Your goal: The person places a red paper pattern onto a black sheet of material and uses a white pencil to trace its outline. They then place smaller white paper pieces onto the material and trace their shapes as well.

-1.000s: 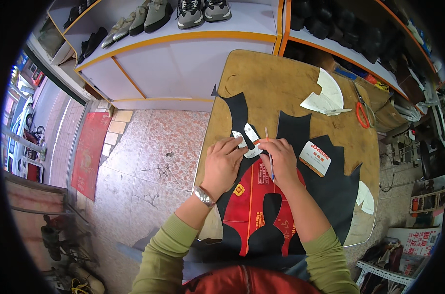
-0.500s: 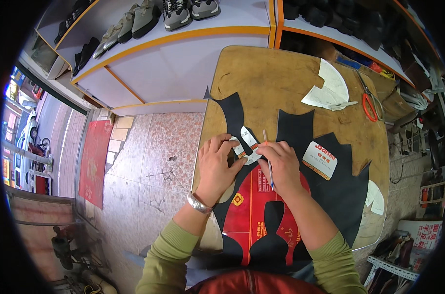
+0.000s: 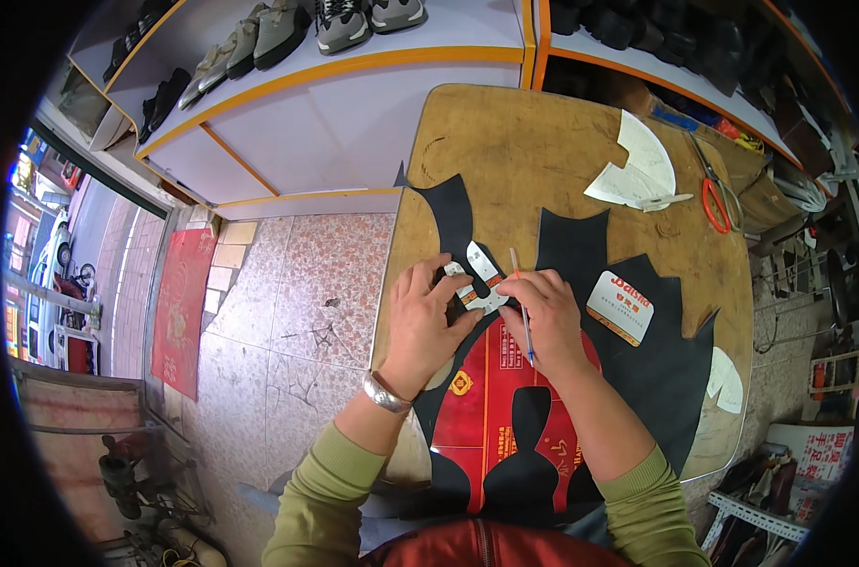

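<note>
A small white U-shaped card piece (image 3: 484, 299) with an orange band lies on black sheet material (image 3: 557, 241). My left hand (image 3: 422, 317) grips its left side, index finger and thumb curled at its edge; a silver bangle circles that wrist. Between the fingers of my right hand (image 3: 546, 317) sits a slim pen (image 3: 527, 346), slanted, its blue tip pointing toward me. The right fingertips touch the card's right edge. Closer to me, a large red printed card shape (image 3: 472, 420) rests on the black material. A white rounded card (image 3: 621, 309) with red print lies to the right.
The wooden tabletop (image 3: 514, 142) carries a curved white paper pattern (image 3: 639, 165), orange-handled scissors (image 3: 715, 196) and another white paper piece (image 3: 725, 381). Shoes (image 3: 281, 38) stand on a shelf beyond. A red mat (image 3: 183, 312) lies on the tiled floor at left.
My left thumb has shifted slightly away from the U-shaped card's lower edge. My right hand and the pen stay nearly in place. The whole view has moved a little.
</note>
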Motion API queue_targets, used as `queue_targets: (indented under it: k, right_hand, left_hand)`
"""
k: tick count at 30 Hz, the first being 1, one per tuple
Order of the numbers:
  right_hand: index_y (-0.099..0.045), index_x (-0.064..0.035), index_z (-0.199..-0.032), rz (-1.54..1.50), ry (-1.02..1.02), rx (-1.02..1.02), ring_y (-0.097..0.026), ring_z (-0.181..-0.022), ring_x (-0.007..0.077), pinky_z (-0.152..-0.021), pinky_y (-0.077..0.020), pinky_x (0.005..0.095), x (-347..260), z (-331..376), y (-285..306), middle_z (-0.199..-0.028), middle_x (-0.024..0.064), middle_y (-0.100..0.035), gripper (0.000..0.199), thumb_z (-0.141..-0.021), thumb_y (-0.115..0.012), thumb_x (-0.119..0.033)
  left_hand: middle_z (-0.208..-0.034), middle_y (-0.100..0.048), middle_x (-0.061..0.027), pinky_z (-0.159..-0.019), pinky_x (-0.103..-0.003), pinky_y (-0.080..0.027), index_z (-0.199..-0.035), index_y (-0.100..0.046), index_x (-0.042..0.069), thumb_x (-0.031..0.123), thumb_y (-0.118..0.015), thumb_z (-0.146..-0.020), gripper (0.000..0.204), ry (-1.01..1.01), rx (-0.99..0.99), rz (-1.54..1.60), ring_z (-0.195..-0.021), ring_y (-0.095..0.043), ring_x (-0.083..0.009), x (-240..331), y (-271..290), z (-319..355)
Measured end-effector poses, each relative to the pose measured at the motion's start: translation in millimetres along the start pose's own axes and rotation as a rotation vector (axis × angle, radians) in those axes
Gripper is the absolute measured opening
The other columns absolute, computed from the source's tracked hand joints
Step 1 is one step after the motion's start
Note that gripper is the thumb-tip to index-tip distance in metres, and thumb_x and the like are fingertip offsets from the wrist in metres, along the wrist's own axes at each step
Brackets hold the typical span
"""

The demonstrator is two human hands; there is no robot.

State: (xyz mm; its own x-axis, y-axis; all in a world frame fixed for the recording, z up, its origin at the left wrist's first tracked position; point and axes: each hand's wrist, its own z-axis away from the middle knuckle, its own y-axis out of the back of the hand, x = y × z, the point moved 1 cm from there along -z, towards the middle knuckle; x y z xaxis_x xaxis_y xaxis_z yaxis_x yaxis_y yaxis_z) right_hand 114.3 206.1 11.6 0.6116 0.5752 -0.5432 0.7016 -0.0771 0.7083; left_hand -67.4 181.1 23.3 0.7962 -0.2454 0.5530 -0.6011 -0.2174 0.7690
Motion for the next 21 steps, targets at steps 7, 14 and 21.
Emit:
queue_targets:
  k: [7,14,21]
  right_hand:
    - [-0.063,-0.0118,-0.107,-0.017,0.013,-0.014,-0.058,-0.101,0.0245,-0.081,-0.0444,0.037,0.0,-1.8,1.8,-0.11,0.0022,-0.064,0.038,-0.072,-0.075,-0.002]
    - [-0.063,-0.0098,-0.107,-0.02,-0.034,-0.038,-0.059,-0.102,0.0268,-0.087,-0.046,0.0384,-1.8,-2.5,2.6,-0.11,0.003,-0.065,0.041,-0.07,-0.078,0.002]
    - [-0.063,-0.009,-0.107,-0.033,-0.04,-0.013,-0.059,-0.102,0.0279,-0.087,-0.0464,0.0394,0.4,-0.9,1.7,-0.11,0.0052,-0.065,0.04,-0.071,-0.076,0.002]
  left_hand:
    - [-0.133,-0.053,-0.0156,-0.102,-0.045,-0.039,-0.111,-0.069,0.011,0.019,-0.085,-0.069,0.045,0.031,0.018,0.003,-0.121,-0.049,-0.0351,0.8,-6.6,2.7]
    - [-0.134,-0.053,-0.0152,-0.103,-0.046,-0.039,-0.109,-0.07,0.011,0.017,-0.084,-0.069,0.042,-0.008,-0.034,0.047,-0.122,-0.049,-0.0362,0.1,-4.4,0.9]
    - [-0.14,-0.051,-0.0165,-0.108,-0.051,-0.037,-0.107,-0.072,0.014,0.015,-0.082,-0.07,0.038,-0.069,-0.039,0.047,-0.129,-0.046,-0.0384,-0.7,-4.4,1.1]
